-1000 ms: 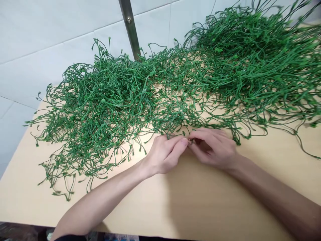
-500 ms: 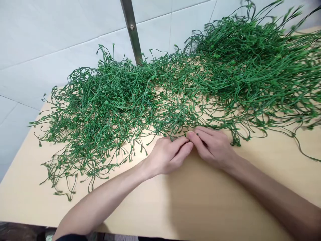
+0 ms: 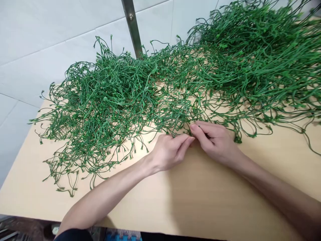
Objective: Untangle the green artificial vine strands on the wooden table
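Fingers [image 3: 184, 143] at tangled green stems [image 3: 112, 97], metal post [image 3: 132, 23] behind.

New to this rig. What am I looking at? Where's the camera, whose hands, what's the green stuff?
No machine: a person works with two bare hands. The camera sits on their head, looking down, so both arms enter from the bottom. The left hand and right hand meet fingertip to fingertip at the near edge of a tangle of green stems spread over a pale table. Whether they pinch a stem is too small to tell. Behind are a tiled wall and a metal post.
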Demonstrator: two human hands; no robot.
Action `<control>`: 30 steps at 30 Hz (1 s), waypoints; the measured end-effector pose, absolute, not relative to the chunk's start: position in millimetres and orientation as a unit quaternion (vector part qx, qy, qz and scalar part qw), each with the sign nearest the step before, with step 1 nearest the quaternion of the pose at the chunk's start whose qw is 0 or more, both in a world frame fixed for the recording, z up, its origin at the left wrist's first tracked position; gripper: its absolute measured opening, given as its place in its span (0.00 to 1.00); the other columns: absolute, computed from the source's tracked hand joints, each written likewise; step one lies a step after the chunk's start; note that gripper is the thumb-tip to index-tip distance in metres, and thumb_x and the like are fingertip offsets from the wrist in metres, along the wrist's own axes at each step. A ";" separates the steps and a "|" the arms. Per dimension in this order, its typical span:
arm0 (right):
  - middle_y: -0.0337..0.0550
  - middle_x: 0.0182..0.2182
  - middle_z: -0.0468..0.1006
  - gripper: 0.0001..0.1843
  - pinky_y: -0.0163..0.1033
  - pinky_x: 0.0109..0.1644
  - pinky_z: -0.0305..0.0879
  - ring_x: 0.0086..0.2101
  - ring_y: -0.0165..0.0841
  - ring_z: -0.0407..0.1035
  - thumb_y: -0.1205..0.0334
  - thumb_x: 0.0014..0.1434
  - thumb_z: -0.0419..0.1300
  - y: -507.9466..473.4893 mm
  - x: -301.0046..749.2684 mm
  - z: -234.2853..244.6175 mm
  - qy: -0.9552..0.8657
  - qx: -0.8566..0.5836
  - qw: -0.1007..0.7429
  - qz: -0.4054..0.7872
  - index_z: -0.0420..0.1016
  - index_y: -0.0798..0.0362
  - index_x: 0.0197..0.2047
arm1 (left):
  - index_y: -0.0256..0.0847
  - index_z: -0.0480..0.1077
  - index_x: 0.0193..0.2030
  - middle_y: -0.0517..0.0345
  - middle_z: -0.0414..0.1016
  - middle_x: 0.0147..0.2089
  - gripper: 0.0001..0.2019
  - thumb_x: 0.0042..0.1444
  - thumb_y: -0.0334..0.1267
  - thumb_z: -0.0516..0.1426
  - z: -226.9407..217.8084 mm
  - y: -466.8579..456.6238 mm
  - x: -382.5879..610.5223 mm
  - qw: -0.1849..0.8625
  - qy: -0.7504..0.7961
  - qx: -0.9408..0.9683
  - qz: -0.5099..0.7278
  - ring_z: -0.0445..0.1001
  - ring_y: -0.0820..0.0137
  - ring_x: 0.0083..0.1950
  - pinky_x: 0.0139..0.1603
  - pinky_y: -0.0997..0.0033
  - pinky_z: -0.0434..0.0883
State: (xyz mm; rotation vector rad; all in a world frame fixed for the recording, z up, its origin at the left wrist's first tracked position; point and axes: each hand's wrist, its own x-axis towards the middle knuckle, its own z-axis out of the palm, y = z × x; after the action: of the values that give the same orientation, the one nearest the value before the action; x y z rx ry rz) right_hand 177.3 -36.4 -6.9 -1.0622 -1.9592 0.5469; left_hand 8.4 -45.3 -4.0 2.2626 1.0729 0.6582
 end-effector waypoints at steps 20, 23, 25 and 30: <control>0.32 0.15 0.58 0.20 0.32 0.20 0.49 0.17 0.24 0.53 0.64 0.66 0.52 -38.4 181.0 -7.1 -0.773 -0.394 0.415 0.274 0.59 0.52 0.20 | 0.38 0.72 0.36 0.63 0.63 0.17 0.18 0.68 0.40 0.44 -3.1 -44.9 6.8 0.187 0.408 0.872 0.196 0.58 0.75 0.17 0.21 0.75 0.52; 0.31 0.15 0.57 0.20 0.32 0.19 0.48 0.17 0.24 0.51 0.60 0.62 0.57 -40.1 180.6 -8.3 -0.773 -0.416 0.409 0.252 0.59 0.52 0.20 | 0.38 0.71 0.36 0.61 0.64 0.16 0.17 0.67 0.38 0.44 -7.7 -44.1 6.7 0.125 0.390 0.894 0.182 0.59 0.72 0.15 0.21 0.72 0.50; 0.31 0.15 0.57 0.20 0.32 0.19 0.49 0.17 0.24 0.52 0.59 0.61 0.59 -40.2 180.5 -9.6 -0.779 -0.423 0.403 0.226 0.58 0.52 0.20 | 0.38 0.70 0.32 0.60 0.64 0.15 0.17 0.66 0.37 0.44 -9.2 -43.9 7.1 0.109 0.383 0.898 0.187 0.59 0.72 0.15 0.20 0.72 0.50; 0.32 0.15 0.57 0.20 0.32 0.21 0.51 0.17 0.24 0.52 0.65 0.64 0.53 -37.5 181.0 -9.8 -0.794 -0.420 0.386 0.213 0.58 0.52 0.20 | 0.38 0.71 0.33 0.65 0.60 0.15 0.16 0.66 0.39 0.46 -7.7 -43.6 8.4 0.155 0.392 0.881 0.213 0.55 0.76 0.15 0.20 0.74 0.49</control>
State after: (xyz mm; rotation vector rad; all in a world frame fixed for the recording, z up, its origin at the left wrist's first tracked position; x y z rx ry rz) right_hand 181.0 -37.5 -9.8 -1.0685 -2.0210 0.5428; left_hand 8.4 -43.6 -7.7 2.5261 1.1239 0.6103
